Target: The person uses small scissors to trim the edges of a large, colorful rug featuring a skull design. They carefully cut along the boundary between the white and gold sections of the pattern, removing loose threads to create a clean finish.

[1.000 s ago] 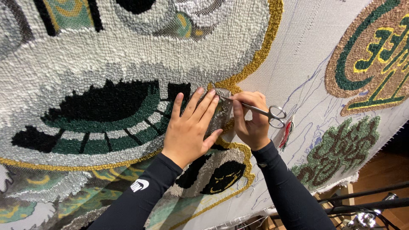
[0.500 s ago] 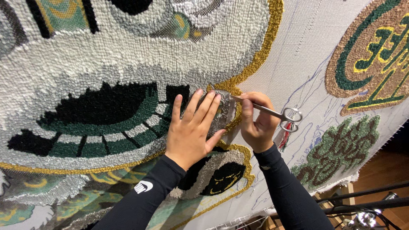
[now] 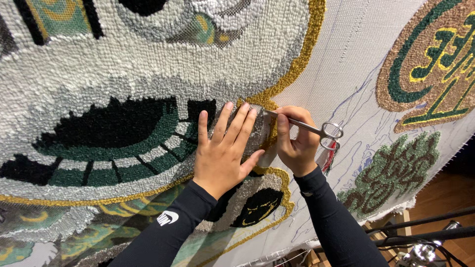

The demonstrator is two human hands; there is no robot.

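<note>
Left hand (image 3: 222, 148): flat, fingers spread, pressed on the tufted rug (image 3: 123, 74) at the gold border (image 3: 297, 64).
Right hand (image 3: 297, 141): closed around the scissors (image 3: 316, 129), just right of the left hand.
Scissors: metal, tips toward the left fingertips, handles toward the rug's right edge.
Backing cloth (image 3: 356, 59): bare, under the handles.
</note>
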